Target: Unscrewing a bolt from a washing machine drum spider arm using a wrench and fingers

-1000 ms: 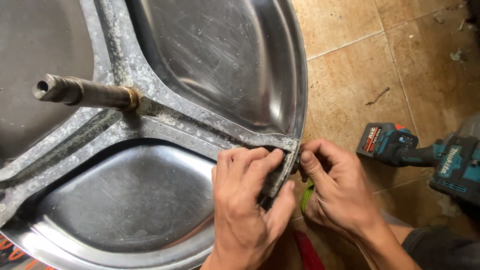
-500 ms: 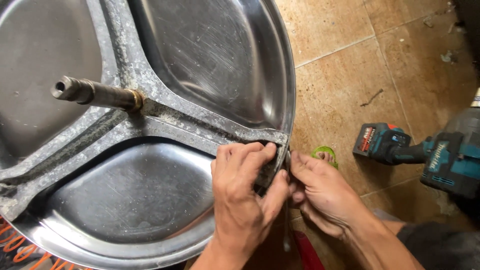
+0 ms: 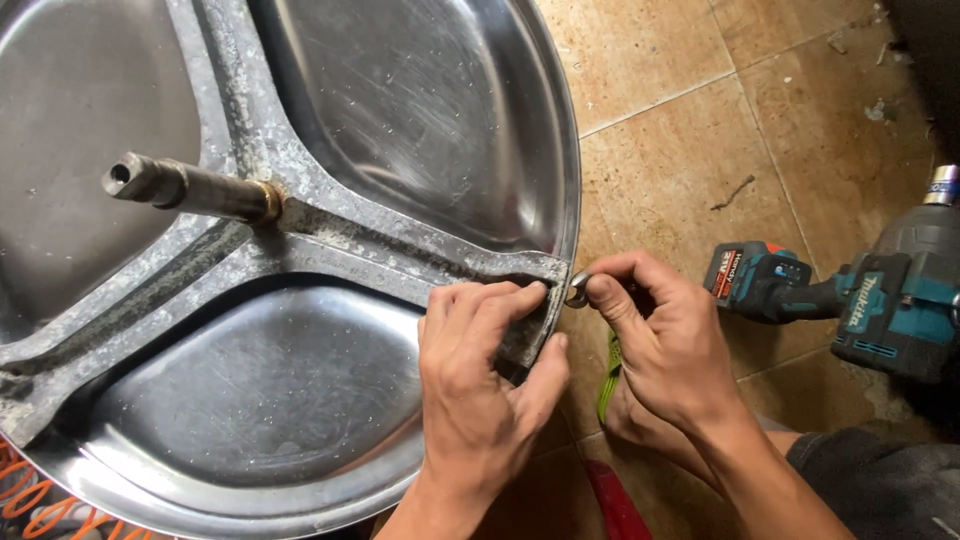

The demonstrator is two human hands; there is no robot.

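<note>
At the drum rim: left hand [image 3: 480, 385] lies flat over the end of the grey spider arm [image 3: 400, 255], fingers curled on its tip, thumb hooked under the rim of the steel drum [image 3: 570, 150].
Right hand: right hand [image 3: 665, 350] pinches a small metal ring or washer [image 3: 577, 290] between thumb and forefinger, touching the rim just beside the left fingertips.
Beyond the left hand: a shaft [image 3: 185, 187] stands up from the hub where the three arms meet.
Right of the right hand: a teal cordless impact wrench [image 3: 850, 300] lies on the tiled floor [image 3: 680, 150], near but apart.
Under the right wrist: a green strap and something red, too hidden to name.
Risk: the small part looks loosely pinched; a slip would likely drop it between drum and floor.
Risk, edge: the thin rim could nick the left thumb if the drum shifts.
Room: open tiles beyond the right hand; cramped toward the body.
</note>
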